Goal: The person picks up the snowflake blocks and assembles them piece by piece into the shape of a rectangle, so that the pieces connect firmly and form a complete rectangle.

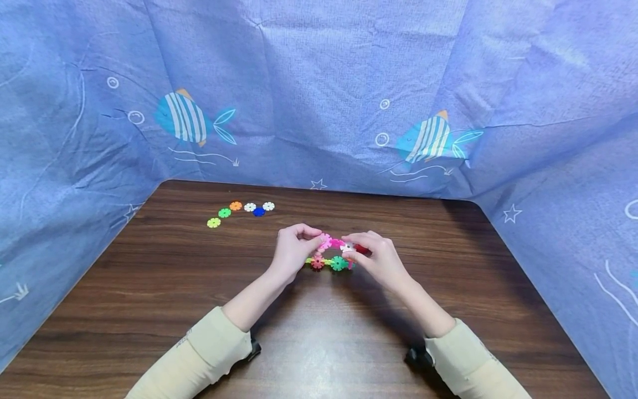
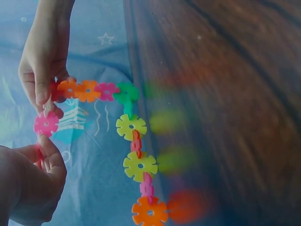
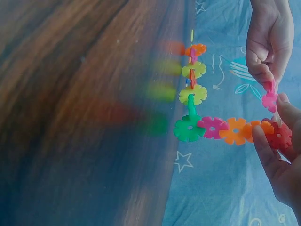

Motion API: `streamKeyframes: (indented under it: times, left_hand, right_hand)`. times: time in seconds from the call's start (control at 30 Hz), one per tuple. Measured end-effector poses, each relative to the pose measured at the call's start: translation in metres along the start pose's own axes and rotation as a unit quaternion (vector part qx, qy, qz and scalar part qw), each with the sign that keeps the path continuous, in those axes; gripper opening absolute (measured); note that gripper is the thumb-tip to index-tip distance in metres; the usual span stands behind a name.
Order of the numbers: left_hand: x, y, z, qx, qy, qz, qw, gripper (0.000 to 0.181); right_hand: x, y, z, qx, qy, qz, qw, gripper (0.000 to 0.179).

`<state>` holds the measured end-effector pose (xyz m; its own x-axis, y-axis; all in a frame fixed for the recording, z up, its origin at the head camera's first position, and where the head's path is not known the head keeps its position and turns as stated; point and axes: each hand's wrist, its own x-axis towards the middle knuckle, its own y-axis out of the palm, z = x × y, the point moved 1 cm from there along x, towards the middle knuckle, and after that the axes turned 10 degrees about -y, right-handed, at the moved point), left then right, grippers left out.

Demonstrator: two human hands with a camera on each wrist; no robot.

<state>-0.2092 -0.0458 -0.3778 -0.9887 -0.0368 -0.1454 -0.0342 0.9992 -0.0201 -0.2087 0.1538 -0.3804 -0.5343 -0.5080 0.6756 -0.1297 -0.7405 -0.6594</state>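
Slotted plastic flower discs are joined into a chain between the hands over the table. In the head view my left hand [image 1: 292,252] pinches a pink flower disc [image 1: 325,241] at the chain's upper left. My right hand [image 1: 381,257] grips the white disc [image 1: 346,247] and the red disc [image 3: 281,136] at the other side. From the red disc, orange discs [image 3: 235,131], a pink disc [image 3: 212,127] and a green disc [image 3: 189,128] run on in a row. At the green disc the chain turns a corner, into yellow discs [image 2: 140,165] and a lower orange disc [image 2: 149,211].
On the dark wooden table [image 1: 174,288], loose discs lie at the back left: a yellow disc [image 1: 214,223], a green disc [image 1: 225,213], an orange disc [image 1: 236,205], a blue disc [image 1: 258,211] and white ones. A blue fish-print cloth [image 1: 319,100] hangs around the table.
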Motion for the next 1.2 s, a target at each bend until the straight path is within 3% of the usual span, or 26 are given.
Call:
streamKeyframes:
  times: [0.23,0.9,1.2]
  left_hand:
    - [0.000,-0.001,0.001,0.013,0.015,-0.010,0.9998,0.009]
    - [-0.003,-0.004,-0.002,0.049,0.031,0.011,0.9983,0.009]
    - [-0.001,-0.012,-0.004,0.038,0.017,0.069,0.9967,0.017]
  right_hand:
    - [-0.001,0.002,0.002,-0.012,-0.005,-0.001,0.9999,0.035]
    - [0.001,0.002,0.004,-0.007,-0.024,0.017,0.9995,0.034]
    - [0.003,-0.006,0.000,0.018,0.000,0.043,0.9989,0.032]
